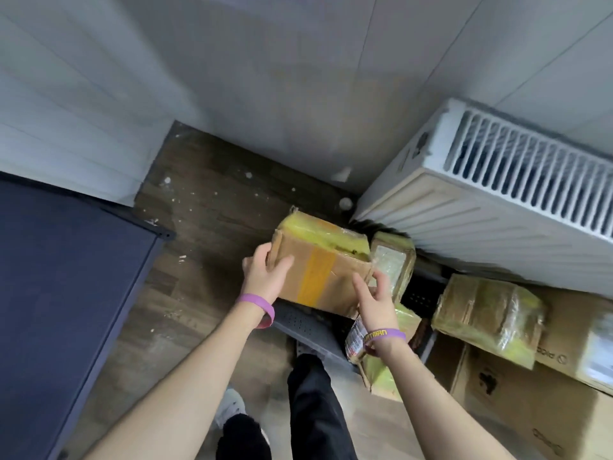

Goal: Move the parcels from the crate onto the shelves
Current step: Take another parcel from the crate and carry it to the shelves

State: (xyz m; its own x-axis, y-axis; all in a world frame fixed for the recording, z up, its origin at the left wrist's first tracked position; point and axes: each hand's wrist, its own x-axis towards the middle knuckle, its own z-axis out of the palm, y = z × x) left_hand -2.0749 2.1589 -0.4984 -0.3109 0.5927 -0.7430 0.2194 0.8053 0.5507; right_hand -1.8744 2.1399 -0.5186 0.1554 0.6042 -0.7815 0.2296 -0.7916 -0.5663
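Observation:
A brown cardboard parcel (320,265) with yellow tape is held above the dark plastic crate (306,323). My left hand (265,272) grips its left end, fingers wrapped round the edge. My right hand (376,298) touches its right lower corner with fingers spread. More taped parcels lie in the crate: one (393,260) just behind the held parcel and one with a printed label (356,341) under my right wrist. The dark blue shelf top (63,293) is on the left.
A white radiator (497,200) leans along the wall at right. A wrapped parcel (487,315) rests on large cardboard boxes (530,413) at lower right. Wooden floor and a white wall lie ahead. My legs and shoes are below.

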